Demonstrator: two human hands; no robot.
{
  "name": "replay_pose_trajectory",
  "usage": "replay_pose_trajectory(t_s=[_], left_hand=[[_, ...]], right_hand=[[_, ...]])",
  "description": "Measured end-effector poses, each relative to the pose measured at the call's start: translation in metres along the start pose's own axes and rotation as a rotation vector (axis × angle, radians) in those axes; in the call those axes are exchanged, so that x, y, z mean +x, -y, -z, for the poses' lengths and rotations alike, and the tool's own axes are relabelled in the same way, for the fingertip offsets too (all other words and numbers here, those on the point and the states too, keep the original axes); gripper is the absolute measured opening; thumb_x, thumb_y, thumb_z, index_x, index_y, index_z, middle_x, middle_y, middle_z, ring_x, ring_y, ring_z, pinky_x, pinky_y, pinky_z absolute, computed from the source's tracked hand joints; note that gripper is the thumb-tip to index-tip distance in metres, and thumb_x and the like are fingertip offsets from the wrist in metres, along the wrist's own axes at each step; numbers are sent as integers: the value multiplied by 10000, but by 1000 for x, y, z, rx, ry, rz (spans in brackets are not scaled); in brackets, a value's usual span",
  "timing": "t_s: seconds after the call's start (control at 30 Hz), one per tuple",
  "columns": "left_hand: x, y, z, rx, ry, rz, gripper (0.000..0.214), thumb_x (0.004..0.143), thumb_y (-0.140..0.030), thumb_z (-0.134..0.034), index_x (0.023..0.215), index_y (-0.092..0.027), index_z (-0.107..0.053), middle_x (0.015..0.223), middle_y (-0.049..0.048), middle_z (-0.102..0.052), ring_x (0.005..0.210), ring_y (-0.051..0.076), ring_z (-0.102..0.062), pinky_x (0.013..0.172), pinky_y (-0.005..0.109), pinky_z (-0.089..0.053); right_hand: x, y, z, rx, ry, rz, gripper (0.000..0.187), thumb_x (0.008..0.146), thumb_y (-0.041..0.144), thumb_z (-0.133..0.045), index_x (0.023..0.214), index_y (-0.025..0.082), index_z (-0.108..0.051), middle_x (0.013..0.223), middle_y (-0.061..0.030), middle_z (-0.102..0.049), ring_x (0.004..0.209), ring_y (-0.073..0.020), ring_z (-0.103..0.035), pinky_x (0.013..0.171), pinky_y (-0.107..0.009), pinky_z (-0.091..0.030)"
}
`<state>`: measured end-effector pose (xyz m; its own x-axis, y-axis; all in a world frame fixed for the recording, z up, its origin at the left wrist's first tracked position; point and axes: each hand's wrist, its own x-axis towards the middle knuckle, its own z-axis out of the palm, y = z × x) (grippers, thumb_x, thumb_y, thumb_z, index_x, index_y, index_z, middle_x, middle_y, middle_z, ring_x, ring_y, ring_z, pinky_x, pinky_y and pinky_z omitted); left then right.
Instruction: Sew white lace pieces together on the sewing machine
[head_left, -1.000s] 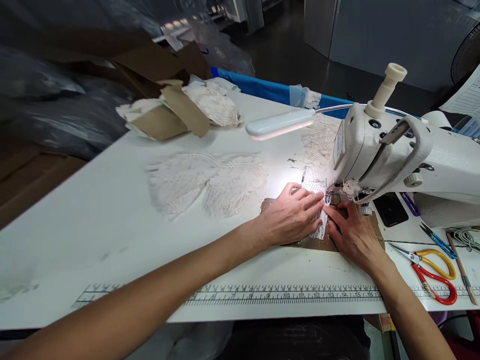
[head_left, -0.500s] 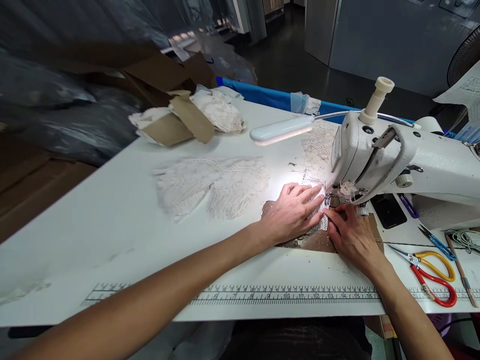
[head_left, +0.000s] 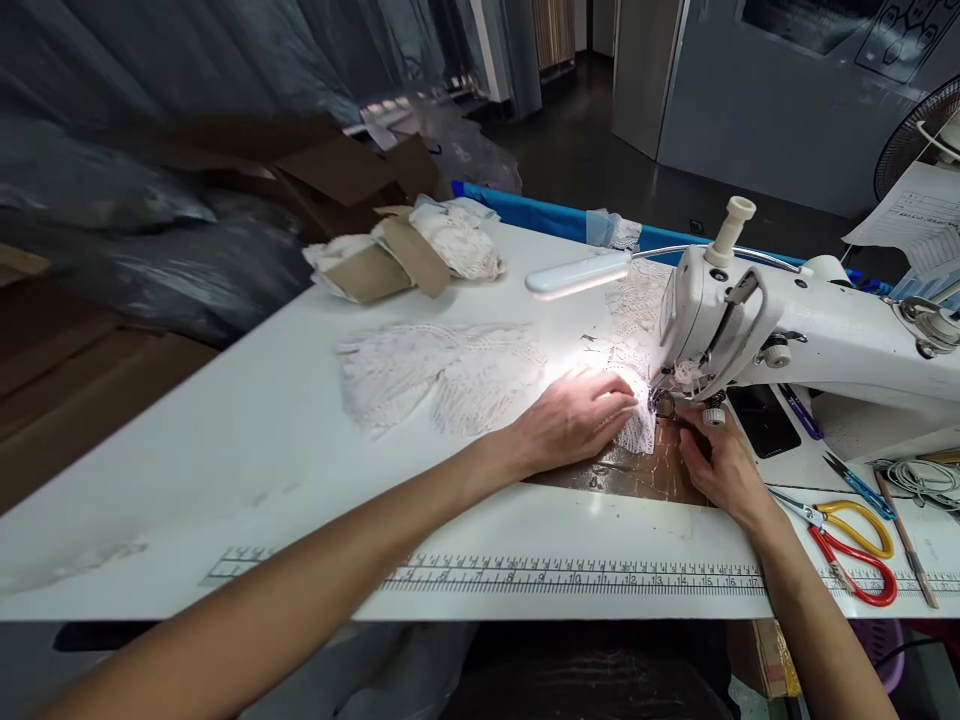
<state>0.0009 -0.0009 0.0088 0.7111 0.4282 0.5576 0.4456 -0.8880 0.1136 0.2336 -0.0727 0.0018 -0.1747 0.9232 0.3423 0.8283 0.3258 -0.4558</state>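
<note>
My left hand (head_left: pixel 579 418) lies on a piece of white lace (head_left: pixel 639 432), its bent fingers pressing the lace down left of the needle. That lace runs under the presser foot area of a white sewing machine (head_left: pixel 694 310), in bright lamp light. Just right of the foot is my right hand (head_left: pixel 721 462), thumb and fingers apart, with some fingertips hidden behind the machine's parts. It rests by a shiny brown plate (head_left: pixel 652 478) and holds nothing that I can see. A larger white lace piece (head_left: pixel 450 375) lies flat to the left.
Scissors with red and yellow handles (head_left: pixel 855 530), blue snips (head_left: pixel 862 487) and a black phone (head_left: pixel 765 420) lie at the right. A white lamp (head_left: pixel 577 275) hangs over the table. Bundled lace with cardboard strips (head_left: pixel 409 255) sits at the back. A printed ruler (head_left: pixel 540 577) lines the front edge.
My right hand has drawn away from the lace, to the right, uncovering more brown plate. The left hand's fingers are less spread on the lace. The whole view has shifted slightly.
</note>
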Motion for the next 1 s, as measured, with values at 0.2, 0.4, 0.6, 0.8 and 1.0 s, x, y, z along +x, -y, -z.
replay_pose_trajectory(t_s=[0.2, 0.4, 0.6, 0.8, 1.0], left_hand=[[-6, 0, -12, -134, 165, -68, 296, 1036, -341, -438, 900, -167, -635, 922, 44, -680, 809, 176, -639, 730, 321, -494], [-2, -3, -13, -230, 103, 42, 311, 1044, -297, -398, 855, -176, -612, 851, 20, -677, 798, 164, -648, 740, 323, -486], [0, -5, -10, -263, 46, 49, 301, 1044, -302, -399, 882, -167, -613, 896, 48, -693, 821, 165, -657, 766, 343, -519], [1, -6, -10, -272, -20, -1, 276, 1041, -255, -416, 888, -155, -622, 900, 67, -697, 831, 153, -668, 735, 297, -576], [1, -5, -8, -354, -82, 64, 208, 1003, -204, -462, 882, -155, -624, 942, 76, -716, 846, 140, -687, 723, 268, -596]], right_hand=[[-2, 3, -4, -8, -31, 17, 289, 920, 244, -468, 1079, 193, -704, 1082, -113, -619, 922, -224, -643, 822, -387, -586], [-4, 4, -3, 33, 20, 20, 298, 954, 278, -463, 1136, 190, -683, 975, -100, -629, 833, -202, -641, 775, -367, -578], [7, 14, -7, 77, 213, 60, 263, 948, 385, -546, 1095, 188, -639, 1011, -104, -651, 894, -227, -643, 770, -373, -551], [10, 14, -8, 137, 154, -24, 238, 986, 329, -462, 1006, 180, -647, 942, -81, -652, 776, -174, -635, 709, -305, -537], [2, 8, -6, -57, 176, 240, 324, 966, 247, -436, 1202, 186, -650, 1012, -125, -585, 848, -214, -588, 727, -364, -556]])
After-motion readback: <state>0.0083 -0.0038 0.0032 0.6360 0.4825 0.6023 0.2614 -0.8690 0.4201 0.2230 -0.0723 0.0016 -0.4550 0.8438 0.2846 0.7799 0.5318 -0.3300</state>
